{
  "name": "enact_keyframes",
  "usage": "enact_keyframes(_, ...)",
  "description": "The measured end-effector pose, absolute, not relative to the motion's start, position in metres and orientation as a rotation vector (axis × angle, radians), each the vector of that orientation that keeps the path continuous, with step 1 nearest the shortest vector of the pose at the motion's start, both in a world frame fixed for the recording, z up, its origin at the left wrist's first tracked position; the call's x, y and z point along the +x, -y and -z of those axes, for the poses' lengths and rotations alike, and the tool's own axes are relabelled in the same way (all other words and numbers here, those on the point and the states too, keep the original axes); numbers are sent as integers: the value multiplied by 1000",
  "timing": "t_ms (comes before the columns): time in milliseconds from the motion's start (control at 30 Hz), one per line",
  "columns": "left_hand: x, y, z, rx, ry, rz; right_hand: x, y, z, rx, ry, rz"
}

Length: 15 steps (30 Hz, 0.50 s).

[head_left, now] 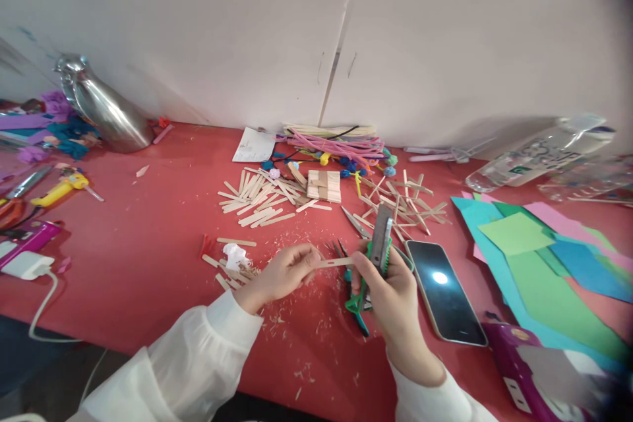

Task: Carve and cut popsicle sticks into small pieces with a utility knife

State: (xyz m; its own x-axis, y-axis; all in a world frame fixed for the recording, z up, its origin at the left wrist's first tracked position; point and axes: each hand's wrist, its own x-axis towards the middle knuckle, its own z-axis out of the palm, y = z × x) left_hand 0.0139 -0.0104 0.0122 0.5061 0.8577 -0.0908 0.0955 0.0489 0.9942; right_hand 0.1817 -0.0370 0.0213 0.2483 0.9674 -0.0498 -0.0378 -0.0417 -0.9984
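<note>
My left hand [291, 270] pinches one end of a wooden craft stick [336, 263], which has a small slot cut in it. The stick's other end meets the thumb of my right hand [390, 290]. That same hand is closed around a green utility knife [370, 277], its broad metal end pointing up and away. Under the right hand lies a tool with teal handles [360, 323], mostly hidden. Pointed scissors blades [355, 221] show just beyond the knife. Pale wood shavings [291, 330] are scattered over the red table [163, 244] below both hands.
Loose craft sticks [264, 198], a bundled stack of sticks [324, 185] and pipe cleaners [336, 145] lie ahead. A phone [445, 293], coloured paper [534, 270], a glue gun [519, 356] and a plastic bottle [539, 155] sit rightward. A steel jug [109, 112] stands back left.
</note>
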Motion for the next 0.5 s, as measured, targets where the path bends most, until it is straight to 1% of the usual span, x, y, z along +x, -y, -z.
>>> enact_keyframes(167, 13, 8, -13, 1278, -830, -670, 183, 37, -23, -1365, 991, -980)
enact_keyframes(367, 10, 7, -19, 1145, -721, -536, 182, 37, -24, -1367, 1025, -986)
enact_keyframes(500, 12, 5, -11, 1087, -767, -656, 181, 38, -24, -1342, 1047, -984)
